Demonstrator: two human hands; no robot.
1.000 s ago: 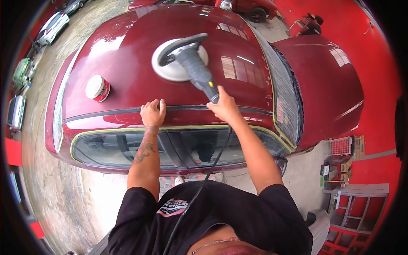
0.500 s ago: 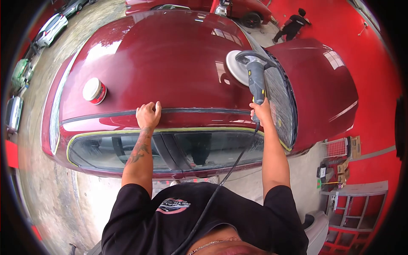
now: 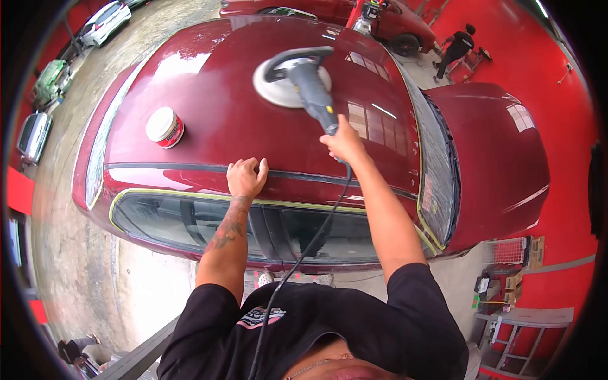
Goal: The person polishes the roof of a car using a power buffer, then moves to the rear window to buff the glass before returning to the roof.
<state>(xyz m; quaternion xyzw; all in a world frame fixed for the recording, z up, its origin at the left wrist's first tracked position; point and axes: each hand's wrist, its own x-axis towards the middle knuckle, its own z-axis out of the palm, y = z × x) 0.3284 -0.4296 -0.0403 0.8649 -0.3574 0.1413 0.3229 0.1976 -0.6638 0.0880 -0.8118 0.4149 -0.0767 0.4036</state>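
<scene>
My right hand (image 3: pixel 345 140) is wrapped round the rear handle of a grey and black car polisher (image 3: pixel 310 88). Its round white pad (image 3: pixel 278 95) lies against the dark red car roof (image 3: pixel 234 114), near the middle. From the handle a black cord (image 3: pixel 310 244) runs down across my shirt. My left hand (image 3: pixel 247 178) rests on the near roof edge, at the black trim strip, thumb apart and fingers bent with nothing in them. Left of it, a white-lidded tub with a red label (image 3: pixel 166 128) stands on the roof.
Yellow-green tape edges the side windows (image 3: pixel 177 218) and the covered windshield (image 3: pixel 440 171). Beyond stand another red car (image 3: pixel 405 28) and a person in black (image 3: pixel 457 50). A wire basket (image 3: pixel 505 251), boxes and a metal frame (image 3: pixel 529 342) are at right.
The polisher in my right hand has swept left from the windshield side to the middle of the roof and turned. My left hand stays at the roof edge; the view has shifted slightly.
</scene>
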